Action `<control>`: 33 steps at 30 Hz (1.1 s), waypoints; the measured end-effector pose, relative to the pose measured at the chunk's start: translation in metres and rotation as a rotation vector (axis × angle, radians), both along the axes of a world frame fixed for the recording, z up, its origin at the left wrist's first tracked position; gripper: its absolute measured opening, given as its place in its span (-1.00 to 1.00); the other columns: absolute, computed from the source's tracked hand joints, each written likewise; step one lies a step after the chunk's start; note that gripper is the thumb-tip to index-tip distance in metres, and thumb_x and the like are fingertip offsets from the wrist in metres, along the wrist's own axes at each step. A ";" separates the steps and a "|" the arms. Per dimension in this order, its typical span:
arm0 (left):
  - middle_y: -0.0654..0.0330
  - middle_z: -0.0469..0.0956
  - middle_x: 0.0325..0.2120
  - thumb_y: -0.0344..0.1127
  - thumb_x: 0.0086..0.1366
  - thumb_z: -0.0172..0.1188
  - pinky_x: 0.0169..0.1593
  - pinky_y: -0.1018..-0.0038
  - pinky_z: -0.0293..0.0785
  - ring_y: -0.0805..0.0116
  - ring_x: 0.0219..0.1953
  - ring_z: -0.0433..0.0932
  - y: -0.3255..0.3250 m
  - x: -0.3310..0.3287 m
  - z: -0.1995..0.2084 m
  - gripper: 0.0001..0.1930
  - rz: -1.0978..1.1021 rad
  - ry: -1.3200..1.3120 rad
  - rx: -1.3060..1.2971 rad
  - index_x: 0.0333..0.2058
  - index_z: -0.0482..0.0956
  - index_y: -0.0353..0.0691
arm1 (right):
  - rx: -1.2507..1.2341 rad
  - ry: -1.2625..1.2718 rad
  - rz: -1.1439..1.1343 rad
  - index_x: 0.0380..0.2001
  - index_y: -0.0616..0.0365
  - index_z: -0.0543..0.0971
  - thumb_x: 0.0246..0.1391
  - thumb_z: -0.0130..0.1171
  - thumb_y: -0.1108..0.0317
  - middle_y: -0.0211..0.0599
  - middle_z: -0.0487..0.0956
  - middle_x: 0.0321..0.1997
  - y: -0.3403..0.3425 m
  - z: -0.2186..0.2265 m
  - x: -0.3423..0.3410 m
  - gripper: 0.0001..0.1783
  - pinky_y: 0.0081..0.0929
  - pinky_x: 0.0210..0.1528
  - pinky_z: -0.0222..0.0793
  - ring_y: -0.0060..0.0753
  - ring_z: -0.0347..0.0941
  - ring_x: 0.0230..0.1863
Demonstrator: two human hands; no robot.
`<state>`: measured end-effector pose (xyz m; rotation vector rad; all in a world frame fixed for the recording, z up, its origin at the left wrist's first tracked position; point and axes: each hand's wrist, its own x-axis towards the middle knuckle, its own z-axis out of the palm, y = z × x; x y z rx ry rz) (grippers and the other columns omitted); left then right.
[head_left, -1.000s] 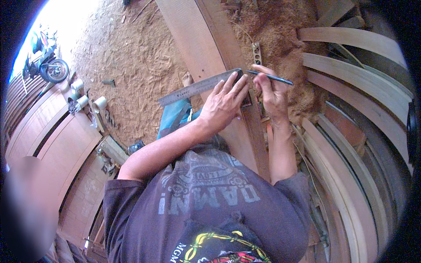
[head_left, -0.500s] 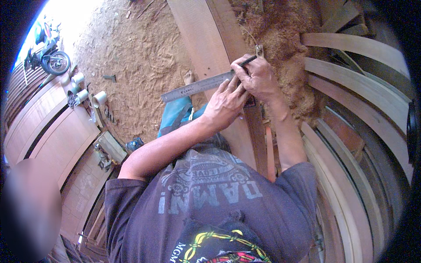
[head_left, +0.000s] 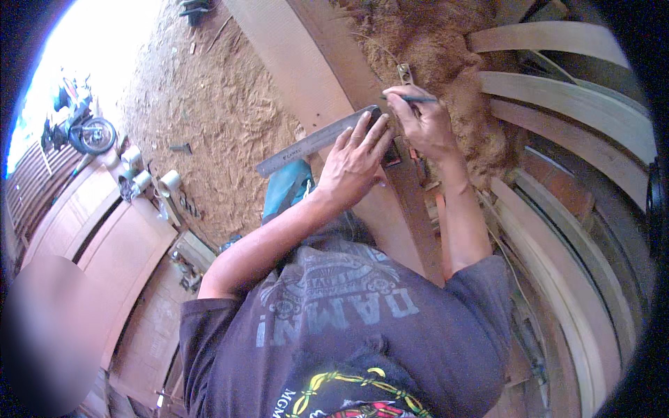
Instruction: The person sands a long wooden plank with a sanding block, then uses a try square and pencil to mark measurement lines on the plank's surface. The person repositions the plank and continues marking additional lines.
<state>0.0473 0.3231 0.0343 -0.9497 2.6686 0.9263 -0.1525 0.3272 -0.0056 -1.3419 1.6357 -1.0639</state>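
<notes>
A grey metal ruler (head_left: 313, 143) lies across a long wooden beam (head_left: 296, 52), its left end jutting past the beam's edge. My left hand (head_left: 352, 160) rests on the ruler with fingers stretched out and apart, pressing it against the wood. Just beyond the ruler's right end, my right hand (head_left: 426, 132) is closed round a dark pencil (head_left: 418, 99). The pencil sits crosswise near the beam's right side, above the sawdust. Its tip does not visibly touch the wood.
Curved wooden boards (head_left: 557, 83) fan out at the right, with more planks (head_left: 557, 258) nearer me. Sawdust (head_left: 446, 42) is heaped beyond the beam. Panels (head_left: 125, 268) and white cylinders (head_left: 169, 182) lie left; a motorcycle (head_left: 94, 136) stands farther off. Blue-green cloth (head_left: 284, 189) shows under the ruler.
My right hand with the pencil has drawn away from my left hand and the ruler. The ruler is tilted more steeply, and the whole view has shifted slightly.
</notes>
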 end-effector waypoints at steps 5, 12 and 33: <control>0.12 0.07 0.52 -0.18 -0.02 0.56 0.46 0.06 0.19 -0.01 0.56 -0.01 -0.001 -0.001 0.001 0.07 0.016 -0.032 0.035 0.45 0.18 -0.16 | 0.211 -0.189 -0.126 0.12 0.26 0.57 0.32 0.23 0.39 -0.11 0.71 -0.04 0.064 -0.007 0.027 -0.66 -0.37 0.04 0.55 -0.38 0.65 -0.03; 0.02 0.10 0.48 -0.11 0.15 0.37 0.40 0.10 0.24 -0.14 0.51 0.06 0.032 0.001 -0.001 -0.09 -0.183 -0.083 -0.094 0.44 0.21 -0.26 | 0.310 -0.241 -0.197 0.11 0.27 0.58 0.18 0.33 0.49 -0.04 0.70 0.03 0.134 -0.021 0.051 -0.59 -0.33 0.19 0.49 -0.22 0.65 0.08; 0.07 -0.02 0.55 -0.21 0.11 0.37 0.48 -0.03 0.10 0.04 0.58 -0.07 0.064 0.009 -0.009 -0.04 -0.201 -0.061 0.032 0.48 0.15 -0.20 | 0.381 -0.236 -0.168 0.08 0.25 0.56 0.27 0.31 0.31 0.05 0.68 -0.09 0.168 -0.024 0.052 -0.62 -0.26 -0.03 0.55 -0.14 0.68 -0.04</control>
